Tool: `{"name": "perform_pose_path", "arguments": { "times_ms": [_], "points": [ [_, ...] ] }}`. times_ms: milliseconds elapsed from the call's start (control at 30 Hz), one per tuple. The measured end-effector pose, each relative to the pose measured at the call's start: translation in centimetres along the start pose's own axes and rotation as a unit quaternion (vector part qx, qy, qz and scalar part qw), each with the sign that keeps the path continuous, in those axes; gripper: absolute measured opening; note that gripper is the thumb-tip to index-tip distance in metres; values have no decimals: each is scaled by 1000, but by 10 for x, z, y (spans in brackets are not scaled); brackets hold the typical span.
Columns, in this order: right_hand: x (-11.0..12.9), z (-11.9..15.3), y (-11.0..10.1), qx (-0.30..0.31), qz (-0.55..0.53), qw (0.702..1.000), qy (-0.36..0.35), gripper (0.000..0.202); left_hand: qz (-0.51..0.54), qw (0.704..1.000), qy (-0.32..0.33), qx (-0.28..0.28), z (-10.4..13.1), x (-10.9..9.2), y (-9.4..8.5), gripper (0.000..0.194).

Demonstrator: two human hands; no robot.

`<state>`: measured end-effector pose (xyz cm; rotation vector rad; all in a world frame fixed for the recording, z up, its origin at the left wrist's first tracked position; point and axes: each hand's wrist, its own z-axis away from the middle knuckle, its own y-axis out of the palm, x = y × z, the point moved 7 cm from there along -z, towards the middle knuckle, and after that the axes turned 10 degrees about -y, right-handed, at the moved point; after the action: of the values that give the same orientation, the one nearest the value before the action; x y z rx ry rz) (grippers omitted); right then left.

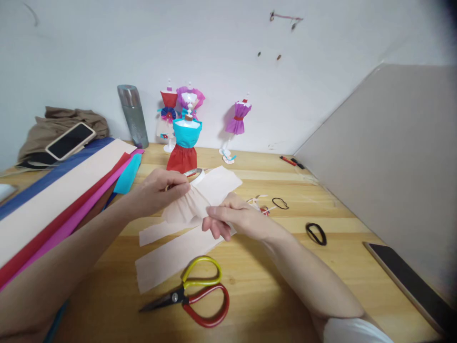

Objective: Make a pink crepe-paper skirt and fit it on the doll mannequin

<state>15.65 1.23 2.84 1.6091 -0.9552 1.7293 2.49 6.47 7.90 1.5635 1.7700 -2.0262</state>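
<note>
A pale pink crepe paper piece [183,206], gathered into pleats, is held up over the table. My left hand [162,190] pinches its upper edge between thumb and fingers. At its right side, my right hand [237,215] grips the edge with the thumb over curled fingers. Behind the pleats lies a flat pale paper piece [223,183]. More pale paper strips [174,255] rest beneath my hands. Scissors [174,297] with one yellow and one red handle loop lie nearest to me, blades pointing left. A partly hidden curved silvery item [193,172] shows beyond my left fingertips.
Several small mannequins in paper dresses, including a turquoise-and-red one [186,136], stand near the wall. Coloured paper sheets [71,190], a bottle [134,116] and a phone [70,141] are at left. Another phone [403,281] and a black hair tie [316,234] are at right.
</note>
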Motion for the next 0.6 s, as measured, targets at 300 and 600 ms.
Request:
{"name": "perform_pose_path", "arguments": {
  "times_ms": [300,600],
  "points": [
    [66,35,-46,-112,130,962,-214,36,-43,994,77,59,7,-13,6,34],
    [20,-1,-54,-101,192,974,-66,41,-107,979,157,71,14,-28,20,34]
  ]
}}
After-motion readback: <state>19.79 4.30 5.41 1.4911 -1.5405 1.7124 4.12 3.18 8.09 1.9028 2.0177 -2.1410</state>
